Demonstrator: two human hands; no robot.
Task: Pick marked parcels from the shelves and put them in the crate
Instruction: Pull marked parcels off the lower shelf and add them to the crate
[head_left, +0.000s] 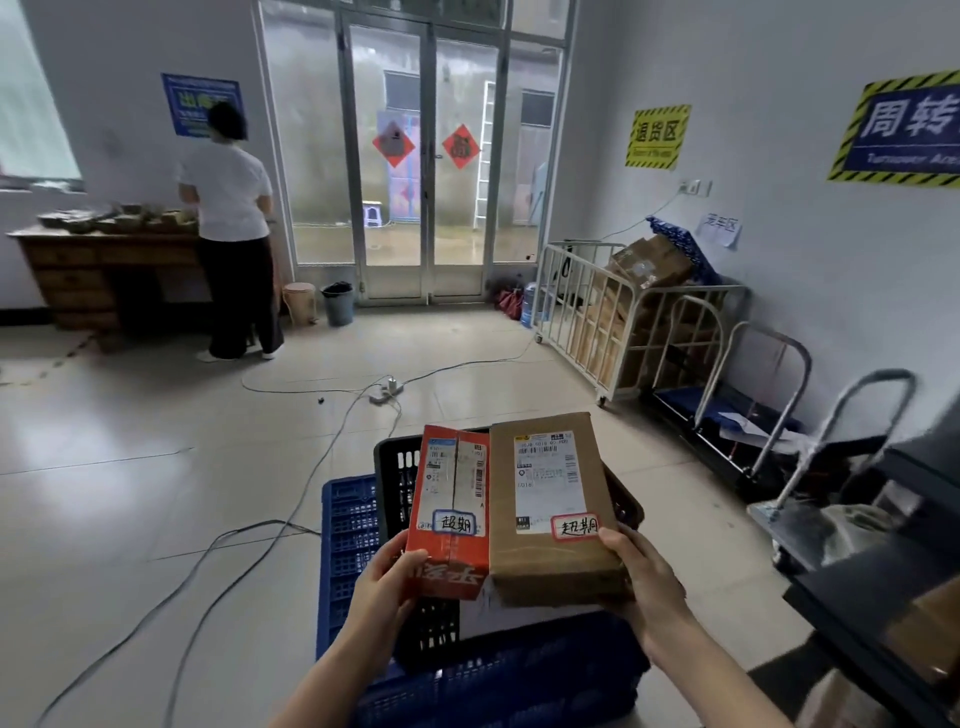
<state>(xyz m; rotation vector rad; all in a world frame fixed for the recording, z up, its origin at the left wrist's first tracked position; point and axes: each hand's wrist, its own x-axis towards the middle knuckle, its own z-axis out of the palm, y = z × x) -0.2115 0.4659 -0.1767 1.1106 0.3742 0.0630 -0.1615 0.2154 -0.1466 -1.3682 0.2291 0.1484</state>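
Head camera view, looking down at my two hands. My left hand (382, 582) grips the near end of a red parcel (449, 519), thumb on its top face. My right hand (649, 587) grips the near corner of a brown parcel (553, 514) the same way. The parcels lie side by side, edges touching. Each bears a handwritten sticker near my thumbs, one blue-framed (457, 522), one red-framed (575, 526). I hold both in the air above a black crate (395, 467), which seems to sit inside a blue crate (348, 530). I judge this the drop-off step: next, lower both parcels level into the crate, then let go.
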